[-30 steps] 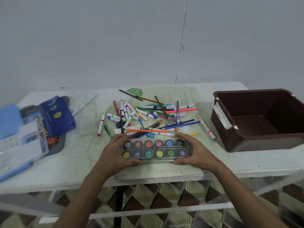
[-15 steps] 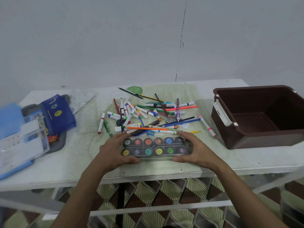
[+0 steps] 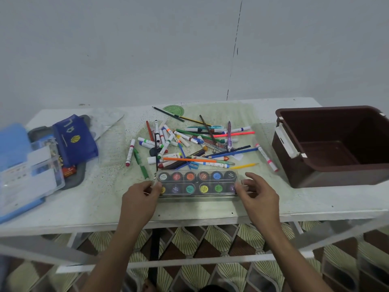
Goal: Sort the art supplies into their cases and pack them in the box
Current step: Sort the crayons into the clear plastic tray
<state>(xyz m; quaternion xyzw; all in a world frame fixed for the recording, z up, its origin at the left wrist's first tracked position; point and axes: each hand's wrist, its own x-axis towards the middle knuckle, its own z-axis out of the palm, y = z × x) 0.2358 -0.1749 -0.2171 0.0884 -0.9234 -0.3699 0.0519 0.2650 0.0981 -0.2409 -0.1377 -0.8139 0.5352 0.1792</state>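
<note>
Resting near the front edge of the tabletop [image 3: 63, 209], about midway along it, a clear paint case [image 3: 197, 183] holds two rows of round paint pots; the left hand [image 3: 140, 202] sits at its left end with thumb and curled fingers pinching that end, and the right hand [image 3: 260, 198] sits at its right end, fingers curled loosely round the corner, though whether they truly grip it I cannot tell; behind the case, toward the middle of the tabletop, lies a loose heap of markers [image 3: 189, 142], pencils and pens, crossed over one another, with one red-capped marker [image 3: 130, 152] apart on the left of the heap and a pink-banded marker [image 3: 267, 158] apart on its right; a green protractor [image 3: 173, 110] lies near the back edge; at the right end stands a brown box [image 3: 328, 178], open-topped, nothing visible inside it; at the left end a blue pouch [image 3: 76, 142] lies on a grey tray [image 3: 75, 182], beside a clear plastic case [image 3: 29, 178] at the left edge.
</note>
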